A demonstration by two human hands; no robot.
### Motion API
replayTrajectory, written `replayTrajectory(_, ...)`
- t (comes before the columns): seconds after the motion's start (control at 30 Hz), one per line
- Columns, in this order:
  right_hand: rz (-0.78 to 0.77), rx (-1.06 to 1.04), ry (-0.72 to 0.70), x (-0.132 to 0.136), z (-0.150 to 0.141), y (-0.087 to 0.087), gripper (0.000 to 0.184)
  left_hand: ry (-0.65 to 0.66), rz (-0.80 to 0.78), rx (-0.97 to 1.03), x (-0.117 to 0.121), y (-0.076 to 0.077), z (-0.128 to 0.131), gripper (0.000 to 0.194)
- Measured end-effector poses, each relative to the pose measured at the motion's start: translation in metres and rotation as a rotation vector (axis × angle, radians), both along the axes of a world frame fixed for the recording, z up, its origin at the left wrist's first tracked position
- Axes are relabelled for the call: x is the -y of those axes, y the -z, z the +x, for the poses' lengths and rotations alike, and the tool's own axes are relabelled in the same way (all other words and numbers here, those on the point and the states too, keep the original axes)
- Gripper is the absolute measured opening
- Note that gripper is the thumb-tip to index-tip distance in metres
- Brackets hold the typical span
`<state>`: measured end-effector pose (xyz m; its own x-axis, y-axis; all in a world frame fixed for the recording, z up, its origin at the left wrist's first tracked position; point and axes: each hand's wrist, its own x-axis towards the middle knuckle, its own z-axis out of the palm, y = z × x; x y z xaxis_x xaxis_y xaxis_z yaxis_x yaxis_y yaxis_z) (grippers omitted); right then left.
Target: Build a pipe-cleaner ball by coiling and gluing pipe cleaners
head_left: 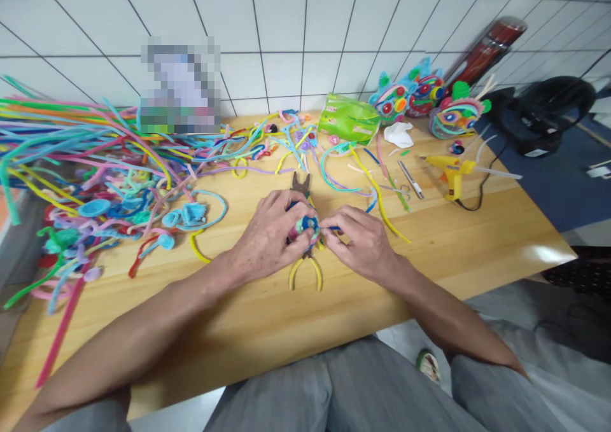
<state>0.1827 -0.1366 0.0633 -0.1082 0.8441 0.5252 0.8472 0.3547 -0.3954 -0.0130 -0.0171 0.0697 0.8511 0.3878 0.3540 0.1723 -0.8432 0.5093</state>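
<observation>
a small multicoloured piece (309, 223), blue on top, is sitting over the wooden table (229, 324), between the two hands and above a pair of yellow-handled pliers (317, 274). it is looking fuzzy and soft, so it will probably be feeling very light, springy rather than stiff, hardly slippery, and easily squashed out of shape; its sides are offering the safest hold, with a light pinch.

the left hand (267, 235) is curling around it from the left, fingers over the far side and thumb on the near side, barely parted and clamped on the piece. the right hand (363, 240) is pinching a thin blue strand (333, 228) between thumb and forefinger, its other fingers folding inward. the hands are nearly meeting at the piece; whether the strand is joining it, one cannot tell.
</observation>
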Motion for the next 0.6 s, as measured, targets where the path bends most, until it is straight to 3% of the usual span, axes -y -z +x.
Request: replayTrajectory(0.6,-0.011,-0.009,-0.026,0.0013,0.0002,-0.0002,0.012,0.067,-0.096,0.0,0.0009,-0.0078,-0.0015,0.02)
